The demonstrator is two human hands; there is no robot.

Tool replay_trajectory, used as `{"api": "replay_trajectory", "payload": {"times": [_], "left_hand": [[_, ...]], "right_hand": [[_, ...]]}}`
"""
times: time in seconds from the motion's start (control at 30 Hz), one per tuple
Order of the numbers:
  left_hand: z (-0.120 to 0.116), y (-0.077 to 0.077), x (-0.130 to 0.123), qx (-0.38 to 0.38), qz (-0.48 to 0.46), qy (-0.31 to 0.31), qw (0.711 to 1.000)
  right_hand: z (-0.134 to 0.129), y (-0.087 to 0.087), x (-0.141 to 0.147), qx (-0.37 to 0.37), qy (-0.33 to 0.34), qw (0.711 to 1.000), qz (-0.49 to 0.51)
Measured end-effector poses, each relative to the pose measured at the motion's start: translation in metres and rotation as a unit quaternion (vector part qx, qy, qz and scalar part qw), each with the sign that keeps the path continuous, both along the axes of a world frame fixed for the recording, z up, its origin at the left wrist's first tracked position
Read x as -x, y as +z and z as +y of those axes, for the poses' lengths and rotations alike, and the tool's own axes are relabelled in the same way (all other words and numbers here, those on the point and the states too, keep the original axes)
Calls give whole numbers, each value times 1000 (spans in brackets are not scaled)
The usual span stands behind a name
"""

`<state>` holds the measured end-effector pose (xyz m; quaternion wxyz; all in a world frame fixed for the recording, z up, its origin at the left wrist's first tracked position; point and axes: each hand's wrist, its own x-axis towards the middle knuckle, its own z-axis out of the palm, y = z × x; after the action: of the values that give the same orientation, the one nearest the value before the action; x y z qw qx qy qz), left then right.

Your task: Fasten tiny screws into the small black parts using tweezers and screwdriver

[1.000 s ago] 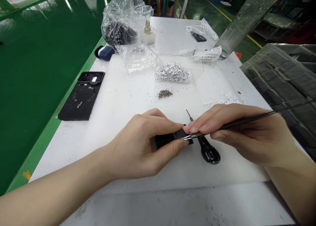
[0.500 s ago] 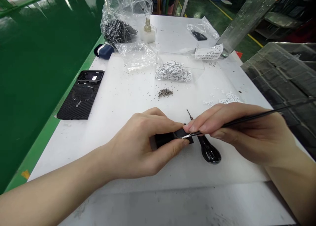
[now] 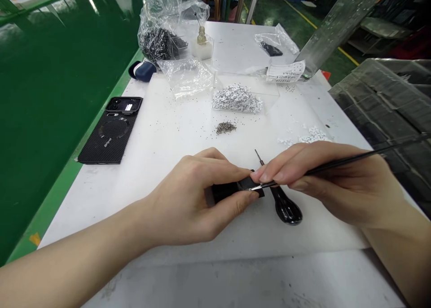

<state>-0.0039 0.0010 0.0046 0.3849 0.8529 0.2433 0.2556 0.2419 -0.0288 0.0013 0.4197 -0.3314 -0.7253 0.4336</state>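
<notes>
My left hand [image 3: 195, 195] is closed round a small black block-like part [image 3: 224, 190], gripped between thumb and fingers just above the white foam sheet. Pinched in my right hand [image 3: 336, 182] is a long thin black-handled tool with a silver tip [image 3: 340, 163]. Its tip rests at the right end of the black part, though its exact kind is unclear. The fingertips of both hands nearly meet there. Just beyond and beneath them lies a small screwdriver [image 3: 288, 207] with a glossy black bulbous handle, its shaft pointing away from me.
A heap of tiny screws [image 3: 226, 127] lies ahead, with a clear tray of small white pieces [image 3: 237, 98] behind it. More white pieces [image 3: 314, 135] are scattered right. A phone [image 3: 109, 133] sits left. Farther back are a plastic bag [image 3: 161, 29] and a small bottle [image 3: 201, 36].
The silver tip has shifted very slightly on the black part. Both hands keep their hold and stay nearly in place; the whole view has moved down a little.
</notes>
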Motion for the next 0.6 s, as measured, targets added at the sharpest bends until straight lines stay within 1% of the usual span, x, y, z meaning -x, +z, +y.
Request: {"api": "replay_trajectory", "payload": {"times": [0.23,0.47,0.6], "left_hand": [[0,1,-1,-1,4,5,1000],[1,1,-1,-5,10,7,1000],[-1,3,0,0,19,6,1000]], "right_hand": [[1,8,1,11,14,1000,-25],[1,7,-1,6,27,999,-23],[1,10,-1,6,31,999,-26]]}}
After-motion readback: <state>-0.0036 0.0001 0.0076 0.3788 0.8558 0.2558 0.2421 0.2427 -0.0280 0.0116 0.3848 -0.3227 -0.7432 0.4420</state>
